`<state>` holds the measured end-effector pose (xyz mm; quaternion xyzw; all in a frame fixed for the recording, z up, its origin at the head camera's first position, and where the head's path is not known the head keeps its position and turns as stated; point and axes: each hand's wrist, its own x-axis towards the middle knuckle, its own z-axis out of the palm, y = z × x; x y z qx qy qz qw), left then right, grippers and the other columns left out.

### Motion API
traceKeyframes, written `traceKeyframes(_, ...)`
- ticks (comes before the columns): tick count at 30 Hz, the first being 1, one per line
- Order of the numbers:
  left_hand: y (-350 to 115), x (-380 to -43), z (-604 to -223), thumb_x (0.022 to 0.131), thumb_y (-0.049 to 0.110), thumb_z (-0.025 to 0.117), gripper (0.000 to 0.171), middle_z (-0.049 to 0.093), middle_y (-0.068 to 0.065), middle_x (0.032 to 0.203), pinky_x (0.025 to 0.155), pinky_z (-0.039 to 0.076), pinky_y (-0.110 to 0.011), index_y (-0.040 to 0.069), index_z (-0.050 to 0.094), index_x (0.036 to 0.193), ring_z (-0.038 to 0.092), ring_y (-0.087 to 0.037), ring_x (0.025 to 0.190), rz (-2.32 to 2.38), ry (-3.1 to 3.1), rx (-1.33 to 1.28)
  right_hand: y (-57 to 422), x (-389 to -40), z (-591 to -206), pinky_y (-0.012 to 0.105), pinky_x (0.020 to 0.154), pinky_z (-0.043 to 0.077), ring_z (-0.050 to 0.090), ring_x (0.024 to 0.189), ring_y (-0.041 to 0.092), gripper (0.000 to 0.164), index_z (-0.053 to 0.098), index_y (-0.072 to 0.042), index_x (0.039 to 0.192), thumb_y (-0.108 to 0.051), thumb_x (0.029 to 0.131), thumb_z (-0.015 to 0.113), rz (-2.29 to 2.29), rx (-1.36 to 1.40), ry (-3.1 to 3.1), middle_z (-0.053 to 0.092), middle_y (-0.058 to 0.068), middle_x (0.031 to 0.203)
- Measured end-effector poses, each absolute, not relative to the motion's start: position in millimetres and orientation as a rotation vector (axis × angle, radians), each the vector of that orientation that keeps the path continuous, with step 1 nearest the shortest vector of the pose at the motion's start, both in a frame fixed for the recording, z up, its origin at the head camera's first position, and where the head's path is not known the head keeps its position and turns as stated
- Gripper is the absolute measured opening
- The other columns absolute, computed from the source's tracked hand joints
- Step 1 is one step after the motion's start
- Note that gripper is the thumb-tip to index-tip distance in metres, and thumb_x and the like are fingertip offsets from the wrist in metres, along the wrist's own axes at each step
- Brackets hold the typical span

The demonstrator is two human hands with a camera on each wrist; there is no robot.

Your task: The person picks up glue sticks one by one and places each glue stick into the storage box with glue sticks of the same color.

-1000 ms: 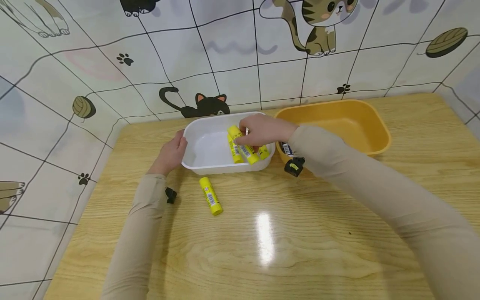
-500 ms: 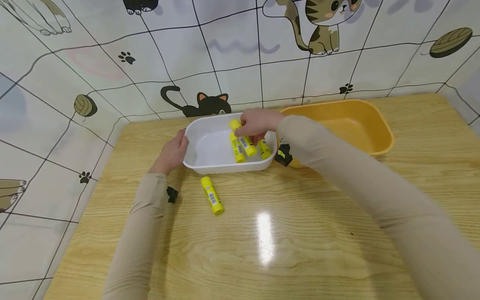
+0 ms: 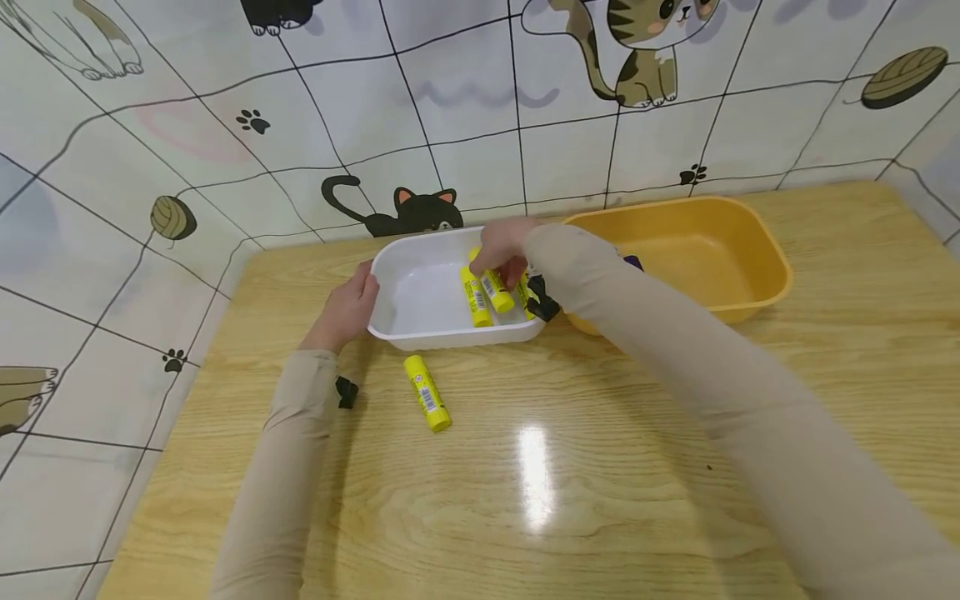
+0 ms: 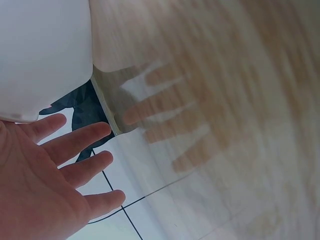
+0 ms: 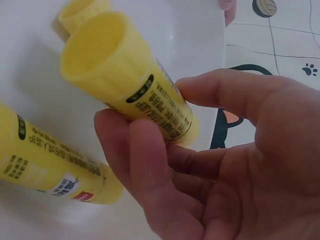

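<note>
A white plastic tub (image 3: 420,292) stands at the back of the table, my left hand (image 3: 341,308) at its left end. The left wrist view has that hand's fingers straight and spread beside the tub's outer wall. Inside the tub's right half, my right hand (image 3: 504,243) pinches a yellow glue stick (image 5: 155,97) between thumb and fingers, one end tipped up. Two more yellow glue sticks lie in there: one (image 3: 476,298) to its left, and another (image 3: 524,292) partly hidden by the right hand and wrist. A further glue stick (image 3: 427,393) lies on the wood in front.
A yellow tub (image 3: 705,258) sits right of the white one, partly covered by the right sleeve. Something dark blue (image 3: 633,262) shows inside it. Behind both tubs rises a wall (image 3: 465,150) with cat drawings. The wooden table (image 3: 600,483) carries a bright reflection.
My right hand and forearm have shifted left, and the pinched glue stick has moved slightly up and back within the white tub. My left hand stays at the tub's left end.
</note>
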<state>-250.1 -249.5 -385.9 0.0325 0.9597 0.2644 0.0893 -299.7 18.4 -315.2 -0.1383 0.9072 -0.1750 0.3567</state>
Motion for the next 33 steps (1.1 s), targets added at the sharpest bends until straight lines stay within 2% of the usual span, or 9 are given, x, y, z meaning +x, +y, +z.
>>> traceKeyframes(12, -250, -249, -386, 0.104, 0.038, 0.015, 0.056, 0.039, -0.027, 0.145, 0.103, 0.036, -0.054, 0.012, 0.021, 0.153, 0.048, -0.042, 0.121, 0.801, 2.824, 0.073, 20, -304, -322, 0.015, 0.052, 0.048, 0.068, 0.062, 0.014, 0.032, 0.059, 0.001, 0.109, -0.024, 0.09, 0.063, -0.4, -0.315, 2.32, 0.072, 0.013, 0.09)
traceKeyframes(19, -249, -246, -386, 0.103, 0.039, 0.015, 0.056, 0.041, -0.028, 0.143, 0.1, 0.038, -0.055, 0.013, 0.02, 0.153, 0.05, -0.042, 0.118, 0.812, 2.816, 0.065, 17, -304, -326, 0.013, 0.044, 0.038, 0.071, 0.072, 0.016, 0.029, 0.063, 0.002, 0.103, -0.023, 0.088, 0.063, -0.315, -0.362, 2.364, 0.073, 0.011, 0.09)
traceKeyframes(23, -248, -247, -386, 0.103, 0.039, 0.015, 0.056, 0.04, -0.027, 0.144, 0.1, 0.039, -0.055, 0.012, 0.021, 0.152, 0.05, -0.042, 0.118, 0.804, 2.82, 0.066, 19, -303, -326, 0.016, 0.05, 0.043, 0.071, 0.078, 0.018, 0.033, 0.063, 0.003, 0.102, -0.027, 0.09, 0.059, -0.294, -0.369, 2.394, 0.073, 0.012, 0.091)
traceKeyframes(27, -248, -247, -386, 0.103, 0.039, 0.014, 0.057, 0.039, -0.027, 0.145, 0.101, 0.038, -0.055, 0.013, 0.02, 0.153, 0.05, -0.042, 0.119, 0.801, 2.819, 0.067, 23, -302, -325, 0.02, 0.06, 0.051, 0.069, 0.07, 0.016, 0.035, 0.062, 0.001, 0.1, -0.033, 0.094, 0.055, -0.35, -0.358, 2.406, 0.07, 0.01, 0.084)
traceKeyframes(33, -248, -247, -385, 0.103, 0.04, 0.013, 0.057, 0.038, -0.027, 0.145, 0.101, 0.037, -0.056, 0.013, 0.018, 0.154, 0.05, -0.042, 0.118, 0.795, 2.813, 0.065, 27, -293, -313, 0.019, 0.057, 0.049, 0.063, 0.059, 0.011, 0.036, 0.061, 0.0, 0.102, -0.035, 0.096, 0.056, -0.432, -0.375, 2.379, 0.065, 0.006, 0.077)
